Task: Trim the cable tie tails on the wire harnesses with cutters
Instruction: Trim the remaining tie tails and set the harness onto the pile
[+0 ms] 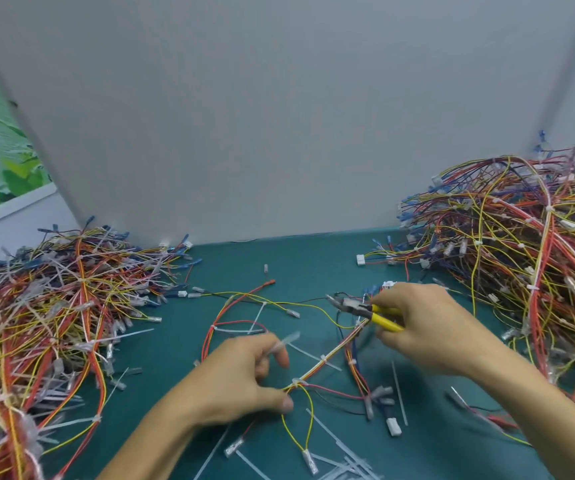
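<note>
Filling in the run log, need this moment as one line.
left hand holds wire harness near a tie | right hand grips yellow-handled cutters | cable tie tails on harness uncut

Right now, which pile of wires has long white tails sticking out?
The left pile. Pale tie tails bristle all over it, while the right pile shows only short tie heads.

Even soft light, motion blur, wide-angle bowing
</note>
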The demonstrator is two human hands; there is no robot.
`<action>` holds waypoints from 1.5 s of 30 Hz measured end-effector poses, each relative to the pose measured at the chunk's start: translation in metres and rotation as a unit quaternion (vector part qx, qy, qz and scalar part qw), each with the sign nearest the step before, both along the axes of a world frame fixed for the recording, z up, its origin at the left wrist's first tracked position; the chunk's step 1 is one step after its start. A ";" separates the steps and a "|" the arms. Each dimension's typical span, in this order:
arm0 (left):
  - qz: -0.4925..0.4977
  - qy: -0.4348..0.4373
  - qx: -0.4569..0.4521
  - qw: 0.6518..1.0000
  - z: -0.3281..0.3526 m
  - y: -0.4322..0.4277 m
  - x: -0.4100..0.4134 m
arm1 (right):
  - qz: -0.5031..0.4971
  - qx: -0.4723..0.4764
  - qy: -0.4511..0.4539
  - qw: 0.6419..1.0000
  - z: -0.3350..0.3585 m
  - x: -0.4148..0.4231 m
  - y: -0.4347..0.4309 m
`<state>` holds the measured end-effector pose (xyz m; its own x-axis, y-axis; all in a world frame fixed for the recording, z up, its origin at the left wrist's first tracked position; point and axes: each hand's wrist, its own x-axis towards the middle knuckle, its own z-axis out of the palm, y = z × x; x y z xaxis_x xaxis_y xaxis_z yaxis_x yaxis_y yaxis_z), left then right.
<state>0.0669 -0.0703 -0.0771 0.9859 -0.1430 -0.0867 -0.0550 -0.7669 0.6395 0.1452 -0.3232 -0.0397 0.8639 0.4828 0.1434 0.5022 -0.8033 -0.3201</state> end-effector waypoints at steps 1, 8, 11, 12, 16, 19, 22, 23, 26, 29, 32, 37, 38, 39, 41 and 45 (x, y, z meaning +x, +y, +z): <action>-0.001 0.009 0.036 0.999 -0.002 -0.002 0.000 | -0.001 0.002 -0.004 1.000 0.002 0.001 -0.002; -0.010 -0.001 -0.007 1.000 -0.010 -0.023 0.013 | 0.054 -0.079 0.019 0.995 0.003 0.002 -0.006; 0.018 0.039 -0.127 0.991 -0.010 -0.019 0.014 | 0.080 -0.120 0.011 0.989 -0.006 0.000 0.000; 0.032 0.046 -0.156 0.986 -0.011 -0.016 0.014 | 0.085 -0.134 0.008 0.987 -0.009 -0.002 0.003; 0.058 0.057 -0.201 0.976 -0.015 -0.013 0.014 | 0.101 -0.165 0.001 0.981 -0.016 -0.003 0.008; 0.063 0.063 -0.217 0.972 -0.015 -0.012 0.015 | 0.105 -0.176 -0.009 0.979 -0.017 -0.003 0.008; 0.076 0.068 -0.243 0.965 -0.016 -0.012 0.014 | 0.112 -0.195 -0.024 0.974 -0.016 -0.007 0.012; 0.081 0.067 -0.252 0.962 -0.016 -0.012 0.014 | 0.115 -0.198 -0.026 0.973 -0.016 -0.009 0.013; 0.090 0.063 -0.278 0.954 -0.016 -0.014 0.013 | 0.123 -0.202 -0.027 0.971 -0.012 -0.015 0.016; 0.100 0.059 -0.293 0.949 -0.015 -0.015 0.014 | 0.115 -0.202 -0.035 0.972 -0.009 -0.018 0.018; 0.110 0.061 -0.311 0.942 -0.014 -0.016 0.014 | 0.096 -0.224 -0.049 0.969 -0.012 -0.020 0.021; 0.107 0.066 -0.317 0.940 -0.015 -0.014 0.014 | 0.091 -0.243 -0.042 0.965 -0.017 -0.022 0.028; 0.106 0.066 -0.317 0.940 -0.015 -0.014 0.014 | 0.092 -0.242 -0.043 0.965 -0.018 -0.022 0.028; 0.105 0.065 -0.316 0.941 -0.015 -0.014 0.013 | 0.094 -0.242 -0.041 0.965 -0.018 -0.023 0.029; 0.104 0.065 -0.315 0.941 -0.015 -0.013 0.014 | 0.097 -0.239 -0.039 0.966 -0.020 -0.023 0.029; 0.104 0.065 -0.318 0.940 -0.016 -0.012 0.014 | 0.095 -0.232 -0.039 0.967 -0.019 -0.021 0.027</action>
<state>0.0806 -0.0827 -0.0927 0.9852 -0.0129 -0.1710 0.1644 -0.2127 0.9632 0.1241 -0.2957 -0.0583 0.7481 0.6603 -0.0659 0.6635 -0.7420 0.0966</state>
